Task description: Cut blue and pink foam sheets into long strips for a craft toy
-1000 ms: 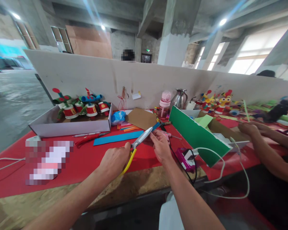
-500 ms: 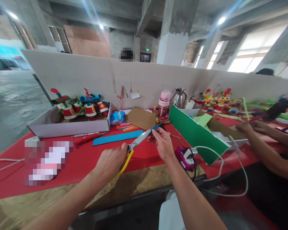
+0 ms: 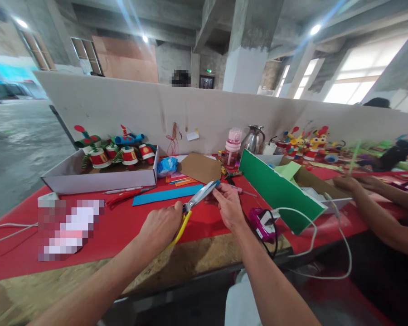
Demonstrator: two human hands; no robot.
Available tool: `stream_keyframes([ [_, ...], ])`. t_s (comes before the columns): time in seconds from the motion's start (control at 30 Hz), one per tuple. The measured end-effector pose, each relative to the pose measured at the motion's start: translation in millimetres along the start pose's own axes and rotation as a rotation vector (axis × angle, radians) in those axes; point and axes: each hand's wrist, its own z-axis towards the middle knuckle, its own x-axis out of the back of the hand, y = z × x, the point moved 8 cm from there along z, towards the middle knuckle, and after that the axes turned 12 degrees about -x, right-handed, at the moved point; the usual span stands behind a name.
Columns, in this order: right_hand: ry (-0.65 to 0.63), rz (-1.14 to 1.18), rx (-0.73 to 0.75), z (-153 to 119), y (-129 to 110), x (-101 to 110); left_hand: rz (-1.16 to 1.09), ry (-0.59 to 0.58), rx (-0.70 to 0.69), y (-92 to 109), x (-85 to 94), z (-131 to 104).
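My left hand [image 3: 160,225] is closed round the handles of a pair of scissors [image 3: 197,195] with yellow grips. Their silver blades point up and to the right. Between the fingertips of my right hand [image 3: 228,208] is a small blue piece of paper [image 3: 217,184], right by the blade tips. Most of that piece is hidden by the fingers. Behind the scissors a long blue paper strip [image 3: 168,195] lies flat on the red table covering [image 3: 204,226]. Near its left end rests a red-handled tool [image 3: 122,198].
A white box [image 3: 100,180] of cup figures stands back left. To the right are a green board [image 3: 279,192], a purple power socket [image 3: 261,225] with cables, and a co-worker's hands [image 3: 348,183]. A pink bottle [image 3: 233,147] and metal jug [image 3: 253,139] stand behind.
The scissor blades have drawn slightly back from the blue piece and look a little more parted. My right hand has shifted slightly. The co-worker's green strip has moved right.
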Motion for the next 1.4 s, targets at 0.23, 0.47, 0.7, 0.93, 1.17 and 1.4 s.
stream_keyframes([
  [0.23,-0.004,0.0,-0.005,-0.7,0.6,-1.5,0.023,0.022,-0.007,-0.4,-4.5,3.7],
  [0.47,0.01,0.011,-0.004,-0.2,-0.1,-0.8,-0.004,0.025,-0.025,0.9,-3.5,3.1],
  [0.7,0.0,0.009,-0.045,-0.7,-0.4,1.6,-0.007,-0.011,-0.016,1.5,0.0,-0.8],
  [0.93,0.011,-0.008,-0.038,-2.2,1.1,-0.3,0.01,-0.026,-0.005,-0.1,-1.3,-1.1],
  [1.17,-0.038,-0.004,-0.039,-1.6,5.4,-6.6,-0.02,0.002,-0.014,0.9,-0.3,1.2],
  [1.4,-0.035,-0.011,-0.041,-2.0,4.4,-4.8,0.005,0.011,-0.032,4.7,-1.4,3.3],
])
